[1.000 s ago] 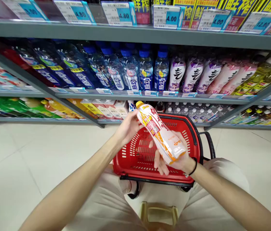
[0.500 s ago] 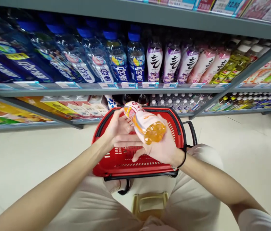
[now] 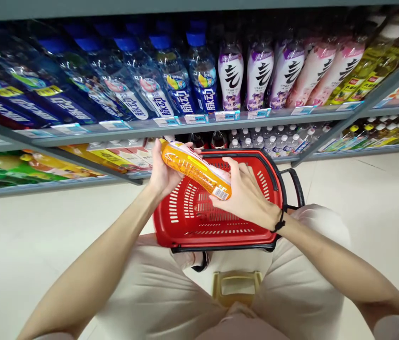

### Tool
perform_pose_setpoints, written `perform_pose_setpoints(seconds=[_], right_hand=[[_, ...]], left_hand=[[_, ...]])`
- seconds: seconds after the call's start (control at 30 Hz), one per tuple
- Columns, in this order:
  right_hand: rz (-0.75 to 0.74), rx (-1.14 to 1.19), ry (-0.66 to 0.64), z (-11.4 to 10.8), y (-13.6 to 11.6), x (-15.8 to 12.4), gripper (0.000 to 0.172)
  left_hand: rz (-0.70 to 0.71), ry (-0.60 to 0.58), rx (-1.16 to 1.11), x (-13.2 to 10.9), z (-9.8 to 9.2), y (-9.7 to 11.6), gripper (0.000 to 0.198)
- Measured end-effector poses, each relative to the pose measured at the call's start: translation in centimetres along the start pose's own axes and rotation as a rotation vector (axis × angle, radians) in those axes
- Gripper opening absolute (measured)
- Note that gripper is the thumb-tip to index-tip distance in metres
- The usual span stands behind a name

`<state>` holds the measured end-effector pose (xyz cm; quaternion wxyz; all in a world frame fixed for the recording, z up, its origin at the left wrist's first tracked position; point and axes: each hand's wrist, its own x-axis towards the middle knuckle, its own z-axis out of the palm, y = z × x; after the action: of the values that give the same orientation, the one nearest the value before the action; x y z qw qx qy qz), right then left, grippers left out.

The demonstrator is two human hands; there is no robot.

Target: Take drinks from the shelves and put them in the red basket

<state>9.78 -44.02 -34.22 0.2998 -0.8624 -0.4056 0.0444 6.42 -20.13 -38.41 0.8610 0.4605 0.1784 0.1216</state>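
Supermarket drinks aisle, stocked shelves [image 3: 199,123] behind. Orange drink bottle [image 3: 194,167] lies sideways above red shopping basket [image 3: 185,212], held at both ends: left hand [image 3: 160,172] curled round cap end, right hand [image 3: 247,200] fingers pressing the base. Looks full, so fairly heavy; stiff plastic, slick wrap, best gripped mid-body. Cap hidden by left palm; label print unreadable.

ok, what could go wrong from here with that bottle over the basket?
1. The orange bottle lies nearly level, held only at its ends by the left hand and right hand; it might slip and drop.
2. Neither hand steadies the red basket; a bottle landing on its rim could tip it or bounce onto the floor.
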Motion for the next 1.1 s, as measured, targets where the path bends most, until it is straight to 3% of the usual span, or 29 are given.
perform_pose_setpoints(seconds=[0.17, 0.23, 0.3, 0.4, 0.53, 0.6, 0.77, 0.97, 1.1], right_hand=[[-0.158, -0.318, -0.085, 1.3, 1.6, 0.8, 0.076], [-0.211, -0.459, -0.136, 1.7, 2.1, 1.0, 0.074], [-0.214, -0.579, -0.204, 1.7, 2.4, 1.3, 0.075], [-0.072, -0.608, -0.421, 0.4, 2.7, 1.8, 0.06], [0.155, -0.544, -0.701, -1.7, 3.1, 2.4, 0.042], [0.171, -0.548, -0.724, -2.2, 3.2, 2.6, 0.036], [0.162, -0.505, -0.713, -3.1, 3.5, 2.7, 0.039], [0.237, -0.467, -0.691, -4.2, 3.6, 2.9, 0.039], [0.261, -0.454, -0.697, -4.8, 3.7, 3.0, 0.041]], left_hand=[[0.091, -0.137, 0.289, -0.2, -2.0, 1.5, 0.056], [0.105, -0.106, 0.366, -0.5, -2.2, 1.5, 0.046], [0.152, -0.002, 0.464, -0.5, -2.1, 0.7, 0.042], [0.177, 0.131, 0.768, 0.3, -1.5, -2.3, 0.038], [0.12, 0.066, 1.175, 3.1, -1.4, -7.9, 0.04], [0.064, 0.047, 1.279, 4.9, -2.2, -10.7, 0.042], [-0.081, 0.146, 1.441, 8.8, -4.9, -16.1, 0.043], [-0.121, 0.027, 1.47, 10.8, -6.8, -20.0, 0.061], [-0.162, 0.041, 1.51, 11.6, -7.6, -21.7, 0.065]])
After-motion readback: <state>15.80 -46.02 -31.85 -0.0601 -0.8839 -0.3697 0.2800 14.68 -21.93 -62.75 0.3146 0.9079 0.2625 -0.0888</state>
